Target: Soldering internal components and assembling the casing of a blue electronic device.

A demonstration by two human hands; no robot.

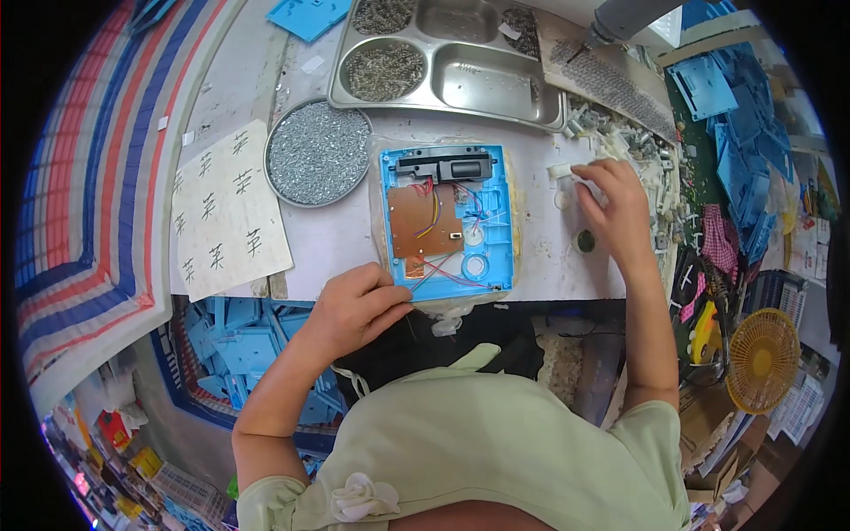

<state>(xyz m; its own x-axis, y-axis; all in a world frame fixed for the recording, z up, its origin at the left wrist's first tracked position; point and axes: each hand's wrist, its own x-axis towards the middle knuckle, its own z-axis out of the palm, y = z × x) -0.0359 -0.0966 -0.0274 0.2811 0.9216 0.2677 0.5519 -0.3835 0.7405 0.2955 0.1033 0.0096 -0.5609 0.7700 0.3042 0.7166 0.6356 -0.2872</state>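
A blue plastic housing (506,212) lies open on the table in front of me. Inside it sit a brown circuit board (416,221), a black module (443,166) along the far edge, and thin coloured wires. At its near left corner my left hand (359,305) is closed with thumb and fingers on the edge. Off to the right, my right hand (611,199) pinches a small white part (560,170) between thumb and fingertips, just above the tabletop. Its exact kind is too small to make out.
A round dish of small metal screws (317,152) stands left of the housing. Behind is a steel compartment tray (496,84) with small metal pieces. Small white parts (620,168) are heaped at right. A paper with written characters (226,212) lies left; blue casings (744,133) pile far right.
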